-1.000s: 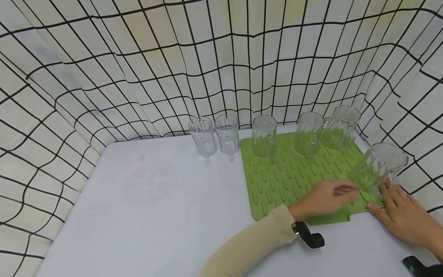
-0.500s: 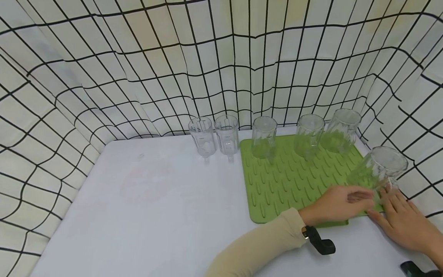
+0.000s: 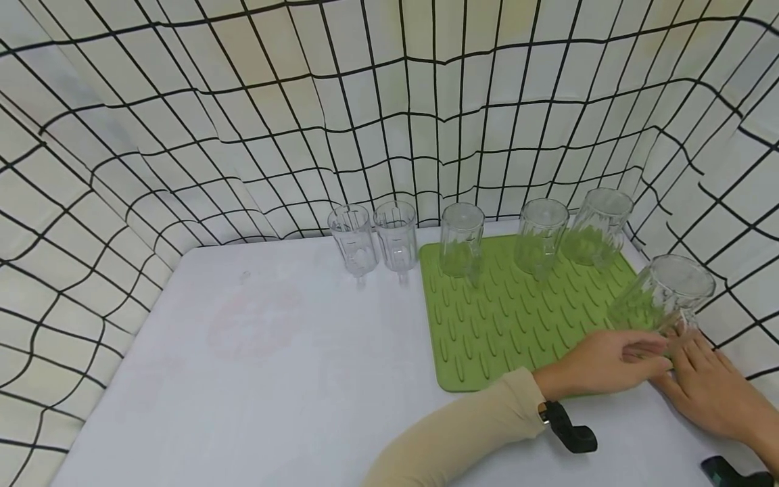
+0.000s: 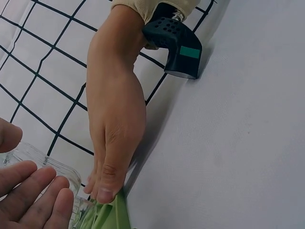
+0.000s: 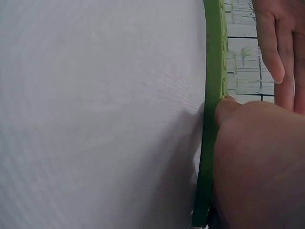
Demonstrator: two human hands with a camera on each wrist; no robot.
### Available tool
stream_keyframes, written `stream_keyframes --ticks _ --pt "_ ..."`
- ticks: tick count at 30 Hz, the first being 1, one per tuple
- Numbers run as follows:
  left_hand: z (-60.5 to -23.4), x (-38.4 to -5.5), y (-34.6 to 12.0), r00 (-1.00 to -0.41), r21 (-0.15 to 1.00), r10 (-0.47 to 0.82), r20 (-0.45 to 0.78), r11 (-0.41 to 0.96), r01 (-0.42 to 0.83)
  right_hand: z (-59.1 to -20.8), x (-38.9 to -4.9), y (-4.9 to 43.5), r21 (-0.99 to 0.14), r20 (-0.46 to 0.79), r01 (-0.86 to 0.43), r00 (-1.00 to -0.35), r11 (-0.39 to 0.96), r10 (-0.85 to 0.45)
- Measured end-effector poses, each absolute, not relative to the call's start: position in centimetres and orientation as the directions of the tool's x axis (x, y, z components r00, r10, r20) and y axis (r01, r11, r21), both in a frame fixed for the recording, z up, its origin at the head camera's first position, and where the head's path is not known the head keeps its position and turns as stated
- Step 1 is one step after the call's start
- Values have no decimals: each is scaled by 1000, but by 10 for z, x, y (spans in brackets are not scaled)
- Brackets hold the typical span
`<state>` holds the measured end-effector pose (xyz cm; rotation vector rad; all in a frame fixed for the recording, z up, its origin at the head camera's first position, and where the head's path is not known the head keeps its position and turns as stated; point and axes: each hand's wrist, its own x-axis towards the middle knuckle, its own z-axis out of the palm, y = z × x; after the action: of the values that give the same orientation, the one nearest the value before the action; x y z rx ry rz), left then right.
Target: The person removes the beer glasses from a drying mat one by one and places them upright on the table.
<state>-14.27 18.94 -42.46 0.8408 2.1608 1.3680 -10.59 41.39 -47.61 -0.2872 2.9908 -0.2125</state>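
My left hand hovers over the front right part of the green ribbed drying mat, fingers loosely bent and holding nothing. Just beyond it stands a clear glass mug, upright at the mat's right end. My right hand lies flat at the mat's front right corner, its fingers extended close by the mug's handle. In the right wrist view, the right thumb rests on the mat's edge. The left fingers are spread in front of the glass in the left wrist view.
Along the mat's back edge stand three glass mugs, a left one, a middle one and a right one. Two tall glasses stand left of the mat on the white table. A black-checked cloth walls the back and sides.
My left hand has moved right along the mat's front edge, up close to the right hand. The right hand, the mugs and the mat stay about where they were.
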Motion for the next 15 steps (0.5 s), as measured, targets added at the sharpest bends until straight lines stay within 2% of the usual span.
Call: stream_keyframes --ticks 9,15 --pt "-427 -137 198 -683 918 724 -99 331 218 -472 -104 415 -170 -183 -157 -965 973 -188" --pt "-431 -138 198 -711 920 701 -59 314 233 -474 -105 414 -167 -142 -173 -970 971 -197"
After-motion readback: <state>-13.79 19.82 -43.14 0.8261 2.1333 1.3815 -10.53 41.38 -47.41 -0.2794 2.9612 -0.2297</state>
